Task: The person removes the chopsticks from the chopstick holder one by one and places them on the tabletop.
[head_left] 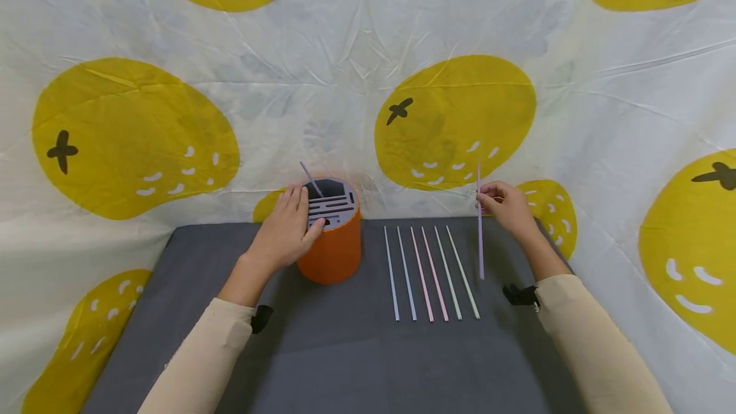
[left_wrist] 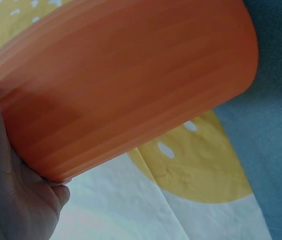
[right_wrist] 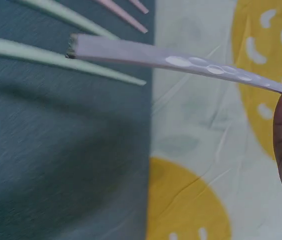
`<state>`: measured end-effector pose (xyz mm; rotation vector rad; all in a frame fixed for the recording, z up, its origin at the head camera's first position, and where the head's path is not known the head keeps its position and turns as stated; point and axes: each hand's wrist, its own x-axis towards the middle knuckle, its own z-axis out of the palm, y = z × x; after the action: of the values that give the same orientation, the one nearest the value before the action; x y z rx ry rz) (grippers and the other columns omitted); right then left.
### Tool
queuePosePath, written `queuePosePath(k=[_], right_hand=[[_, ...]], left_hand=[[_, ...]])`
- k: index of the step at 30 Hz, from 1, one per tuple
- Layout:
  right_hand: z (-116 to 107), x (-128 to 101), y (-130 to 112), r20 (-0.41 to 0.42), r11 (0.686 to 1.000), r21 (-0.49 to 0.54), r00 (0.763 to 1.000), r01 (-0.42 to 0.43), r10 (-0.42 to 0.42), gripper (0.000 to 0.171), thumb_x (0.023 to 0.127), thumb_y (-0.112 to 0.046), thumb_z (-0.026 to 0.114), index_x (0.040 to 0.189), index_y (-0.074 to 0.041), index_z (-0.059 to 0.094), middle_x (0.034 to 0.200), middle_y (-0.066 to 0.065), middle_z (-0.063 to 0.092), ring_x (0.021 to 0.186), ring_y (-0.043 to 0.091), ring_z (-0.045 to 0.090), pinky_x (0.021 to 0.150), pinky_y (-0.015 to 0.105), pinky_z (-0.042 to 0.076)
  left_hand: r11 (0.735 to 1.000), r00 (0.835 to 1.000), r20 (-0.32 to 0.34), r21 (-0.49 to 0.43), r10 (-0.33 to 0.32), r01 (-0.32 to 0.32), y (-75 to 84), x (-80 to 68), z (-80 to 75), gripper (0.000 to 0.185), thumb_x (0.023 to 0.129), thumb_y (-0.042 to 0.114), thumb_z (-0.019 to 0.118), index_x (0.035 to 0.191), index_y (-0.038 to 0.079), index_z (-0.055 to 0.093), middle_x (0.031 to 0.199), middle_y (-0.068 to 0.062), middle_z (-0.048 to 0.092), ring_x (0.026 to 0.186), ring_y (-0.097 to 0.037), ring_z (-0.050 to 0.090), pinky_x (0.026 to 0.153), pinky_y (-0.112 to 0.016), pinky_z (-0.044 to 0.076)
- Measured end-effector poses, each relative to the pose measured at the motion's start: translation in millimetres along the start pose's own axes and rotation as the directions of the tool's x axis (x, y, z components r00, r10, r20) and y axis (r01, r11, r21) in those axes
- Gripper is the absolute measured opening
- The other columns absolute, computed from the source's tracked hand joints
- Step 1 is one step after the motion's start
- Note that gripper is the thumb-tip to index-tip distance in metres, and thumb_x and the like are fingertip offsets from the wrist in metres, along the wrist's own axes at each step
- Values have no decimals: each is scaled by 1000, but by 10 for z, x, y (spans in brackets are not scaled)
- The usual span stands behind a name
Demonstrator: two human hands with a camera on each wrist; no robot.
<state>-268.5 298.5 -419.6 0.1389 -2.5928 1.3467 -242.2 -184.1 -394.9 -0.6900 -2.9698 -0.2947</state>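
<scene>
An orange cylindrical utensil holder [head_left: 329, 254] with a grey slotted top stands toward the back of the table. My left hand [head_left: 282, 229] rests on the left of its top with straight fingers, the thumb lying at the near edge. One purple chopstick [head_left: 311, 179] leans in the wide dark opening at the back of the top. My right hand [head_left: 508, 206] pinches another purple chopstick [head_left: 480, 241] between thumb and fingers, upright above the table's right side. Its thick end points down in the right wrist view, where white oval marks [right_wrist: 178, 61] show along it.
Between the holder and the right hand lie pairs of blue [head_left: 391, 280], pink [head_left: 422, 280] and pale green chopsticks [head_left: 462, 273], side by side on the grey tablecloth [head_left: 322, 363]. A white cloth [head_left: 322, 50] with yellow fruit prints hangs behind the table.
</scene>
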Motion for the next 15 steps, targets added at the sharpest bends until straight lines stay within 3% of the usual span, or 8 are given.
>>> queuePosePath(k=[7, 15], right_hand=[[36, -104, 279, 65, 995, -72, 995, -74, 78, 29, 105, -16, 62, 119, 10, 64, 105, 29, 69, 78, 16, 72, 66, 13, 56], [167, -210, 628, 143, 985, -60, 975, -161, 169, 30, 105, -15, 62, 119, 12, 63, 101, 25, 71, 77, 10, 70, 77, 38, 64]], left_hand=[[1000, 1000, -4, 7, 10, -10, -28, -2, 10, 82, 109, 52, 31, 163, -7, 10, 172, -26, 8, 160, -43, 7, 130, -55, 10], [1000, 1000, -2, 1, 3, -3, -10, -12, -1, 82, 109, 52, 32, 163, -6, 9, 172, -25, 7, 160, -41, 7, 130, -53, 10]])
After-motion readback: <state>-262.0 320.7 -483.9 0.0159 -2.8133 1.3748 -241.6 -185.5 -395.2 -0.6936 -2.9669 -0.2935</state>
